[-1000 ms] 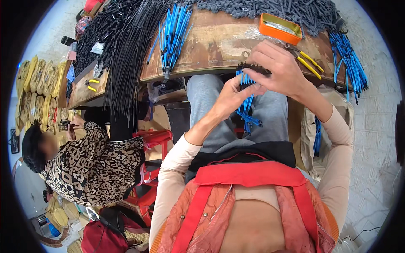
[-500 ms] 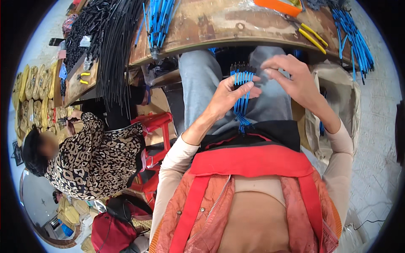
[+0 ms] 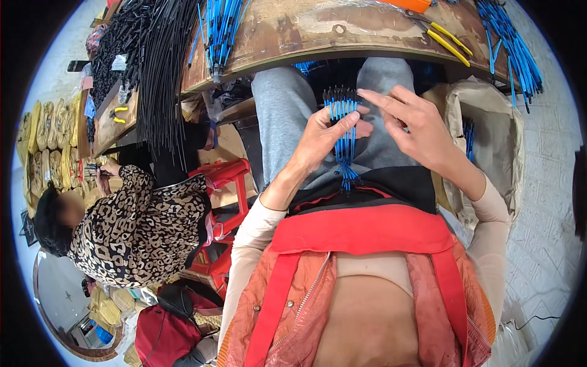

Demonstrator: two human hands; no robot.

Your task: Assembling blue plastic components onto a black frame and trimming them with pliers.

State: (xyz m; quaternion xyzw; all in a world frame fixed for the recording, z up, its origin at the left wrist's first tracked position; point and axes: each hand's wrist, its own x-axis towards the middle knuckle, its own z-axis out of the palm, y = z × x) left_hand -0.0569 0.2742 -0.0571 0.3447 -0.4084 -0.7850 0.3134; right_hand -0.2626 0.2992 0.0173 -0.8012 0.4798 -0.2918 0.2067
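My left hand [image 3: 319, 136] is wrapped round a bundle of thin blue wires [image 3: 345, 148] with black tips, held upright above my lap. The tips stand in a row over my fingers, while the lower ends gather together near my waist. My right hand [image 3: 420, 127] is just to the right of the bundle. Its index finger stretches to the black tips at the row's right end, and the thumb is apart from it. I see nothing held in that hand.
Ahead is a wooden table [image 3: 293, 46] with blue wires [image 3: 221, 33] at left and more [image 3: 510, 49] at right. Yellow-handled pliers [image 3: 449, 43] lie there. Long black strands [image 3: 164, 79] hang at left, near a seated person [image 3: 140, 226]. A lined box [image 3: 498, 122] stands at my right.
My right hand has come down and left, its index finger now at the black tips. The left hand still grips the bundle, slightly further left in view.
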